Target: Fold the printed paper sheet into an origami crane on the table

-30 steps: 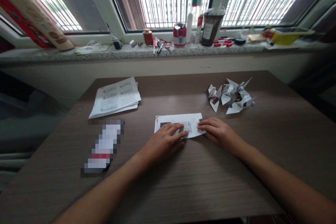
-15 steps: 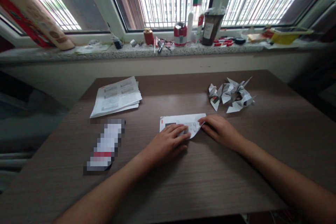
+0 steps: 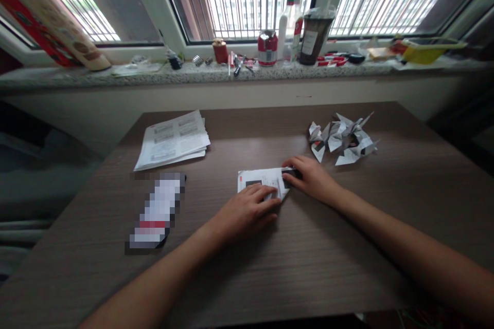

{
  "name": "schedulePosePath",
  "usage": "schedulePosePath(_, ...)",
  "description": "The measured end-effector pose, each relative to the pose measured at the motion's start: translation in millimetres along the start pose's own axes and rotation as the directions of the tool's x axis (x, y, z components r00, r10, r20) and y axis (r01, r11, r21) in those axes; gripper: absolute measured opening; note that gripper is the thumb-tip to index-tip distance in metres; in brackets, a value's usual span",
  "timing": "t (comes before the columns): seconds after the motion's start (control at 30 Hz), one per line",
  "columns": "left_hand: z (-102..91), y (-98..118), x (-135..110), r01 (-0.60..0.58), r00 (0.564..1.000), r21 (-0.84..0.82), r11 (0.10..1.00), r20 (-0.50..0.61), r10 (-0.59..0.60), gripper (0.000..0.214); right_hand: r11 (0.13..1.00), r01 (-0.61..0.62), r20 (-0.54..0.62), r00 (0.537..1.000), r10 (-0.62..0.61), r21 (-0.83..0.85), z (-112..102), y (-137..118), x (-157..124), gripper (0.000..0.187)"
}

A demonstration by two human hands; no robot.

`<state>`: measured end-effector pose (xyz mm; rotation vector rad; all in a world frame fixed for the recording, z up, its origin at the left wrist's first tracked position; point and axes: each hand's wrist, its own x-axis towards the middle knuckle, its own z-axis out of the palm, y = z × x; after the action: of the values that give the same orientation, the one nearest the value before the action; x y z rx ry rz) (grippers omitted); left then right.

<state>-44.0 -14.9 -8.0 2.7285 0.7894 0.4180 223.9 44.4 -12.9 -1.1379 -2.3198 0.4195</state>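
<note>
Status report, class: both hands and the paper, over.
Left hand flat on the printed sheet. Right hand on its folded-over corner. Folded paper figures lie apart, nothing blocking.

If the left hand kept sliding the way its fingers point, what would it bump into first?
Probably the right hand. The left hand rests on the folded paper and points up and to the right, and the right hand presses the same paper just ahead of it.

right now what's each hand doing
left hand: open, flat on the folded paper
right hand: open, fingers pressing the same paper's right corner
</note>
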Motion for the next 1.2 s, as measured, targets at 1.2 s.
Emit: schedulePosePath(1.2, -4.5, 0, -1, -0.010, 1.000, -0.014, 1.000, 0.020, 0.010, 0.037, 0.996, -0.024, -0.055, 0.998, 0.019, -0.091, 26, 6, 3, 0.012)
